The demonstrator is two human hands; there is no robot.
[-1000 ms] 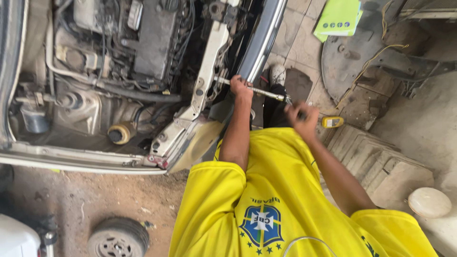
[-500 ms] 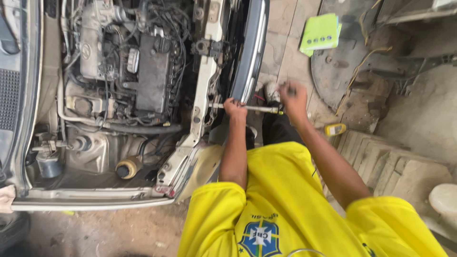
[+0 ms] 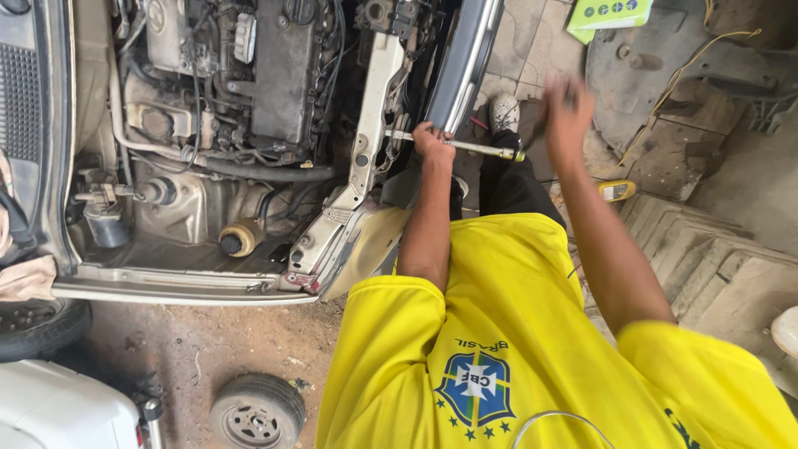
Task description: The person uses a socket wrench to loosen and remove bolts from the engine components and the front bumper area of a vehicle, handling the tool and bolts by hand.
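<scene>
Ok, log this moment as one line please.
left hand: grips long socket wrench at car front panel | right hand: raised off wrench handle, blurred | engine bay: open

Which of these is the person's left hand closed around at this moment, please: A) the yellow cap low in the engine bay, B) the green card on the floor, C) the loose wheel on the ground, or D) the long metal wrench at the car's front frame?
D: the left hand has its grip closed around the long metal wrench, which reaches to the car's front frame; the right hand is raised off it and blurred.
</scene>
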